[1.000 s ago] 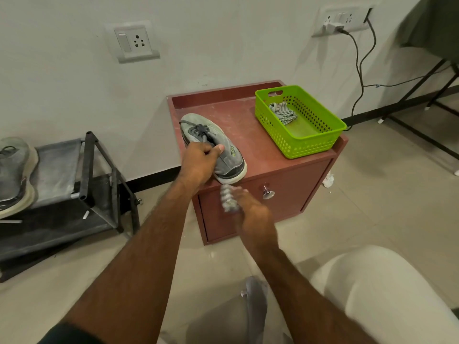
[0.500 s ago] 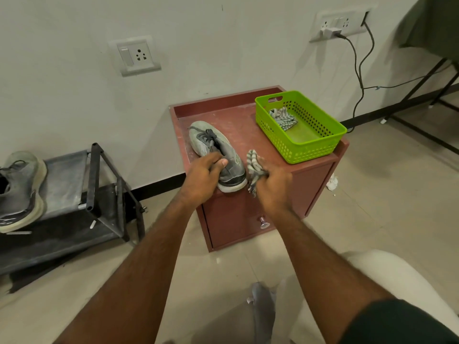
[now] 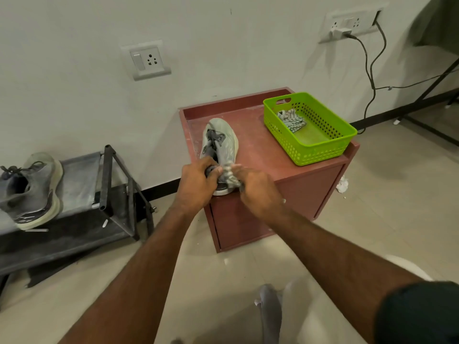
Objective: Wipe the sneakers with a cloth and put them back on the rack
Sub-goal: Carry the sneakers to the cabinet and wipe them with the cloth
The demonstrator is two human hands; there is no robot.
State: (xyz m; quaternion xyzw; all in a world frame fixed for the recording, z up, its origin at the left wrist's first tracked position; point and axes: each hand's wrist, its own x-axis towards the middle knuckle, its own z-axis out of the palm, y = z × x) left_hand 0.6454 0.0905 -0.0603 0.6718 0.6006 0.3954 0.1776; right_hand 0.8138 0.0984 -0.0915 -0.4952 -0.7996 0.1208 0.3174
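A grey sneaker (image 3: 221, 142) lies on the reddish-brown cabinet (image 3: 260, 145), toe toward the wall. My left hand (image 3: 196, 184) grips its heel end at the cabinet's front edge. My right hand (image 3: 258, 189) holds a striped grey cloth (image 3: 229, 176) bunched against the sneaker's heel side. The second grey sneaker (image 3: 32, 192) sits on the dark shoe rack (image 3: 109, 194) at the left.
A green plastic basket (image 3: 320, 145) holding another striped cloth (image 3: 291, 120) stands on the cabinet's right side. A black cable (image 3: 370, 70) hangs from the wall socket. A crumpled white scrap (image 3: 342, 186) lies on the floor by the cabinet.
My right hand rose from below the cabinet front with the cloth and came onto the sneaker's heel. The sneaker turned toe toward the wall while my left hand kept hold.
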